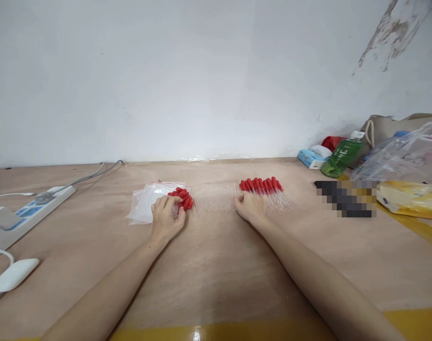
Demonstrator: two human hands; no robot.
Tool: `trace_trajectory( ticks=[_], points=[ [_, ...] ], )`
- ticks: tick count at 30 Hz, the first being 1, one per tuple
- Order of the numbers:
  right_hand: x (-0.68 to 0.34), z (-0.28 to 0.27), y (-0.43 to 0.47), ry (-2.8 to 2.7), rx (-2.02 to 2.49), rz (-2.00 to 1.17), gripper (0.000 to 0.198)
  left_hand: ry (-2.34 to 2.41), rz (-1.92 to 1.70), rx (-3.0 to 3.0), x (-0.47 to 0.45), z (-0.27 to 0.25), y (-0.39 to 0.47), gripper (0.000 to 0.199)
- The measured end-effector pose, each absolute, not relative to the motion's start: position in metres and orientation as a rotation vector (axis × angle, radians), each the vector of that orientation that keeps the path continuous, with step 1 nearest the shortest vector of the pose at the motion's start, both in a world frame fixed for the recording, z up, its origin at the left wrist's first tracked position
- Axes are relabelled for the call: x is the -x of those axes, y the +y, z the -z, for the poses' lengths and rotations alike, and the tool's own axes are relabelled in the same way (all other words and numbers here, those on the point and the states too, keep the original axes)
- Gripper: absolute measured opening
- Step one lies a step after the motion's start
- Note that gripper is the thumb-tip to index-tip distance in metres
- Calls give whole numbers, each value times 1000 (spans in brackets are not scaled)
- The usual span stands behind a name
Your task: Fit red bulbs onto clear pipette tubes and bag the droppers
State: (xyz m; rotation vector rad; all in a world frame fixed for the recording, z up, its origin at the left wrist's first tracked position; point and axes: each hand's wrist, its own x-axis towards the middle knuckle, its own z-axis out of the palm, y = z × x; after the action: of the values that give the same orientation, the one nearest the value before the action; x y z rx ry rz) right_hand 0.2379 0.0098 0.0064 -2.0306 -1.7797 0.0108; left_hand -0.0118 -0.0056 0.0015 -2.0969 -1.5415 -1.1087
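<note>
Two bare hands, the left hand (166,215) and the right hand (251,206), are at the middle of the brown bench (209,270), with both forearms coming in from the near side. The left hand is curled, thumb and fingers bent at the near left edge of a heap of red caps (183,195); whether it grips one I cannot tell. Just left of that heap, partly behind the left hand, lie overlapping clear bags (141,203) with a red line along their far edge. Between the hands, a row of slim clear tubes (213,199) lies side by side on the bench, pointing near to far. The right hand has its fingers bent in at the right end of this row, beside a tube that reaches a little farther than its neighbours; I cannot tell whether it is gripped. Just right of the right hand, a group of red-capped tubes (262,185) lies with the caps at the far end and the clear stems toward the near right. Farther right are a blue tissue pack (310,158), a green bottle (341,158) that leans, and a yellow packet (411,201), while a white power strip (33,206) lies at the left
</note>
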Motion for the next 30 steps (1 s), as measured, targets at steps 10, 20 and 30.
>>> trace_trajectory(
  ticks=[10, 20, 30],
  points=[
    [-251, 16, -22, -1717, 1556, 272, 26, -1903, 1018, 2221, 14, 2, -10, 13],
    [-274, 21, -31, -1626, 1309, -129, 21, -1964, 1343, 2075, 22, -9, -14, 35],
    [-276, 19, -31, -1734, 1220, -72, 23, -1139, 747, 3129, -27, -11, -54, 25]
  ],
)
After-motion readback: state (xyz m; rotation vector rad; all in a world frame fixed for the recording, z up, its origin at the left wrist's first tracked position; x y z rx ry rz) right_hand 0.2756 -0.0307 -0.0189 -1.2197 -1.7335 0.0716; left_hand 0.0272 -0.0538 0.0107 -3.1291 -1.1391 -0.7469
